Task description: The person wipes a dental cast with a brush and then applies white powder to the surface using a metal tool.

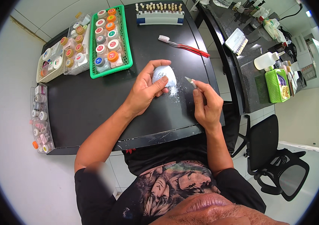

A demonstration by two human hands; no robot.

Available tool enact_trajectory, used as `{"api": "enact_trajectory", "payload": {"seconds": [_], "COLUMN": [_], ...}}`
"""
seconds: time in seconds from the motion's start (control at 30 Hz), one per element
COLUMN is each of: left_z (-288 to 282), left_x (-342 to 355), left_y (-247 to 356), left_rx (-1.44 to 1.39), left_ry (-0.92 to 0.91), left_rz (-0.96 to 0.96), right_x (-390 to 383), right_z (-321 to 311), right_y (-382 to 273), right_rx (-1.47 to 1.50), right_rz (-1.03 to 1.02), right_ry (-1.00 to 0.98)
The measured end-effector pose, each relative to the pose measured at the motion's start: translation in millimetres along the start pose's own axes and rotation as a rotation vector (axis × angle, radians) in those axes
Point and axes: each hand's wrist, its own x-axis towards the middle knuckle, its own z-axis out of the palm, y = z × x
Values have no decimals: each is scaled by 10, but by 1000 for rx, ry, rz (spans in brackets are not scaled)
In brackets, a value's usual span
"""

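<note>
Closest to the camera, part of the person's face (208, 208) is showing at the lower edge, and beside it the dark printed shirt (174, 182) is filling much of the lower view. Above the black table (92, 105), the left hand (148, 84) is gripping a pale bluish-white piece (171, 76), with the thumb pressing on its marked face and the other fingers supporting it from behind. The right hand (208, 103) is pinching a small pointed tool (190, 81) between thumb and fingers; its tip is pointing toward the piece but is not touching it. White powder (173, 93) is lying scattered on the table, just beside the piece. In my judgement, the person is being in the middle of scraping or trimming, with the tool pausing between strokes. Next contact would be calling for closing this narrow gap, a firm left grip, and the left fingers staying away from the tip's path. Farther off, a red-handled toothbrush (185, 46) is resting on the table, near its right edge.
</note>
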Motion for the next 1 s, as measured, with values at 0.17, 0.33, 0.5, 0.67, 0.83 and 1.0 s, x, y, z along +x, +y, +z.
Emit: {"api": "enact_trajectory", "payload": {"seconds": [0.17, 0.33, 0.5, 0.67, 0.83, 1.0], "left_z": [106, 101, 95, 98, 71, 95], "left_x": [-34, -25, -43, -10, -19, -13], "left_y": [36, 2, -30, 36, 72, 93], "left_rx": [127, 360, 547, 847, 886, 863], "left_ry": [-22, 22, 42, 34, -24, -20], "left_rz": [22, 77, 219, 513, 389, 357], "right_x": [-15, -34, -28, -40, -47, -42], "right_z": [-12, -15, -12, -27, -14, -17], "right_y": [-76, -61, -40, -29, -30, -56], "right_rx": [-71, -38, -18, -63, -100, -124], "right_rz": [-37, -16, -30, -63, -91, -95], "right_ry": [-65, -50, -25, -35, -49, -61]}}
